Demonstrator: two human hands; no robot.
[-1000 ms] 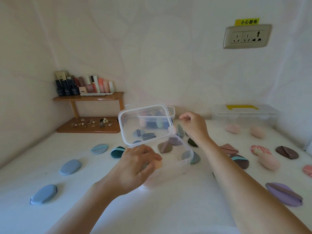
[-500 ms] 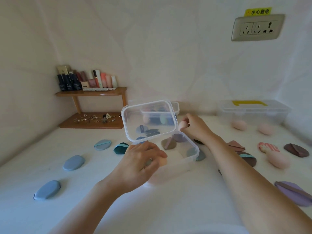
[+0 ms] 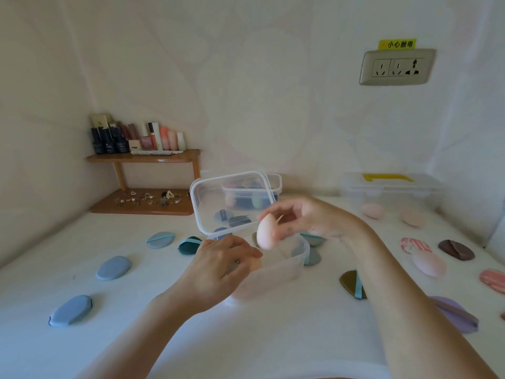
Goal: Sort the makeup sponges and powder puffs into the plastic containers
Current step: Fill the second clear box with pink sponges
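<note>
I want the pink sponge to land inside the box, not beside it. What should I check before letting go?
1. Grip on pink sponge: ok, right hand pinches it.
2. Lid out of the way: ok, it stands open behind the box.
3. Box steadied: ok, left hand holds its near rim.
4. Sponge over the opening: ok, it hangs above the open box.
5. Room inside: cannot tell, the left hand and cloudy walls hide the bottom.

The container (image 3: 296, 262) is open from above; its raised lid (image 3: 216, 203) blocks the far side.
</note>
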